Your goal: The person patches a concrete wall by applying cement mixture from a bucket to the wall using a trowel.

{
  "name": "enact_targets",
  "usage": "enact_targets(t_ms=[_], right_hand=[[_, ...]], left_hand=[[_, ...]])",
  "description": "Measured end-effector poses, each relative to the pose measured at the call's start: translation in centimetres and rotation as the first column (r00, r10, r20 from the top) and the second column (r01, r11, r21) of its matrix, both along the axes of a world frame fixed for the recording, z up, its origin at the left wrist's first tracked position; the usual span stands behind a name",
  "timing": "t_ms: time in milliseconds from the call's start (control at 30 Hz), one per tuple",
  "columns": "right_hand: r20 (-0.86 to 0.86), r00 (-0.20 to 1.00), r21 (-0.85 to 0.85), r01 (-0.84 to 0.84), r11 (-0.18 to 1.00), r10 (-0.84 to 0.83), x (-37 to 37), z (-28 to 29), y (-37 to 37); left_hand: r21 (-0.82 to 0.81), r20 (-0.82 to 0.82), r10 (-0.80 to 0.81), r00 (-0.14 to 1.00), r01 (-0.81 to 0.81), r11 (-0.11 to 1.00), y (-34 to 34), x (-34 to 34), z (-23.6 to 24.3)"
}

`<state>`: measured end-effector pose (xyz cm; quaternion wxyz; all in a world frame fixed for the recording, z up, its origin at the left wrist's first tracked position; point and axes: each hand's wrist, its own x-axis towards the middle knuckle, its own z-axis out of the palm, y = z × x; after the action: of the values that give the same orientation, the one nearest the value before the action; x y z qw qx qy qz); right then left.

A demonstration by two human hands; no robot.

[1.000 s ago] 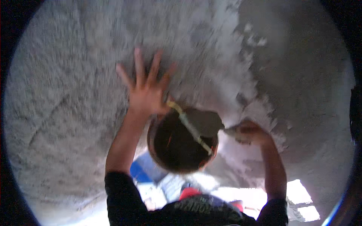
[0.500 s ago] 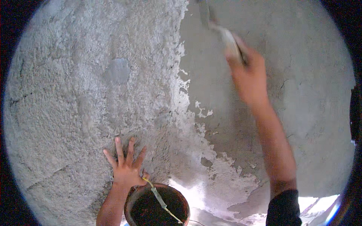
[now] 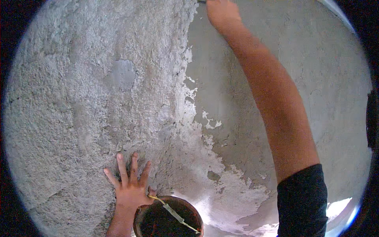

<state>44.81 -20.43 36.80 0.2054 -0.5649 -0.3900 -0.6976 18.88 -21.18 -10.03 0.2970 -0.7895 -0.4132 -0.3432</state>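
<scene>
My left hand (image 3: 130, 189) is spread on a rough, pale grey wall (image 3: 79, 110), its thumb at the yellowish cord handle (image 3: 173, 213) of a dark, round bucket (image 3: 199, 216); whether the thumb is hooked round the handle I cannot tell. The bucket is cut off by the lower edge. High up, at the top edge, my right hand (image 3: 223, 14) is closed on a trowel (image 3: 201, 1), of which only a sliver shows. That hand is on a smoother, darker grey coat of plaster (image 3: 221, 79), which meets the rough surface along a ragged, flaky whitish border.
A small smooth patch (image 3: 123, 73) marks the rough wall at upper left. Bright gaps (image 3: 337, 205) show at the lower right, behind my dark sleeve (image 3: 302, 197). A dark edge (image 3: 370, 118) lies at the far right.
My right hand has risen from beside the bucket to the top of the view with the trowel. The bucket and left hand now appear much lower in the view.
</scene>
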Motion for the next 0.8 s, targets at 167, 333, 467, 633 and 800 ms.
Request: enact_targets(t_ms=[167,333,467,633,800], right_hand=[[0.038,0.998,-0.125,0.051,0.991,-0.047,0.3,1.8,0.9],[0.172,0.974,-0.276,0.192,0.942,-0.148,-0.2,-0.1,-1.1],[-0.020,0.919,-0.416,0.349,0.840,-0.393,-6.0,-4.3,-8.0],[0.055,0.974,-0.183,0.228,0.956,-0.222,-3.3,-1.9,-8.6],[0.061,0.972,-0.123,0.233,0.965,-0.227,-2.8,1.9,-5.1]], left_hand=[[0.004,0.016,-0.034,0.999,0.033,0.999,0.2,0.0,-0.1],[0.040,0.020,-0.066,0.998,0.066,0.997,0.3,-0.2,0.0],[-0.003,0.047,-0.054,0.997,0.054,0.999,0.2,-0.4,-0.1],[-0.029,0.058,-0.108,0.992,0.109,0.994,-0.1,-0.2,-0.2],[-0.012,0.051,-0.116,0.992,0.117,0.993,-0.3,-0.5,0.0]])
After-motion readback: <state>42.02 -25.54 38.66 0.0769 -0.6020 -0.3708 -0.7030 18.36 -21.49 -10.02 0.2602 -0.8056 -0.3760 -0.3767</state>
